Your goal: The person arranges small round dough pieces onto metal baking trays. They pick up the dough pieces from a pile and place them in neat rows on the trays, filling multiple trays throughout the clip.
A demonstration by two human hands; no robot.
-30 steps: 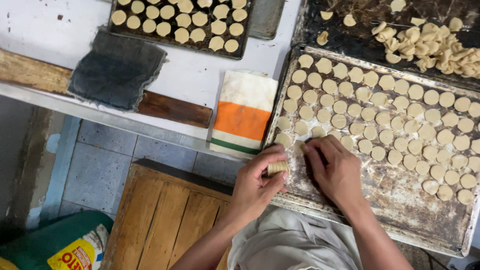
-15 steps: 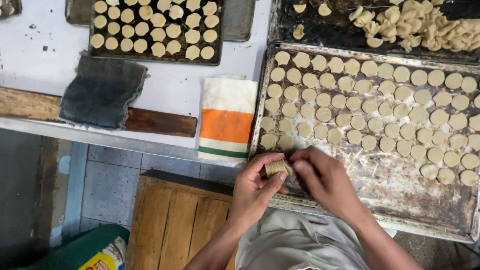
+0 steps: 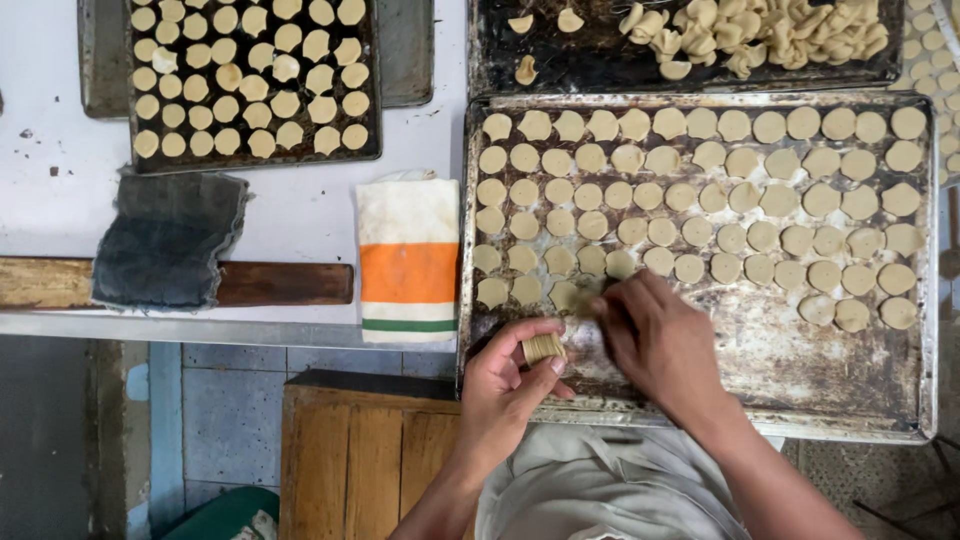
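**Pale dough discs, row by row**

Pale dough is the whole story here: the left hand [image 3: 505, 375] is closed around a short stack of dough discs [image 3: 543, 347], thumb and fingers pinched on its sides so the ridged edge faces up and the next disc can peel off the end. The stack sits just over the near rim of the big baking tray [image 3: 700, 415], right at the edge of the table.

Just beyond that grip and slightly to its right, the right hand [image 3: 660, 345] is down on the tray floor, fingertips together at the end of the nearest row of laid discs [image 3: 700, 215]. Whether a disc sits under those fingertips I cannot tell; the fingers cover the spot. The hands work almost touching, which looks like a way to keep the trip from stack to tray short.

Away from the stack, the rows run edge to edge but not overlapping. The near right stretch of the tray shows bare, stained metal.

To the left of the grip lies a folded cloth with an orange band [image 3: 408, 262]. Further left, a dark grey cloth [image 3: 165, 240] is draped over a wooden handle [image 3: 285, 283]. Beyond that, a smaller dark tray [image 3: 370, 80] is already packed with discs. Far beyond the right hand, a blackened tray [image 3: 600, 60] holds a heap of dough pieces [image 3: 760, 35].
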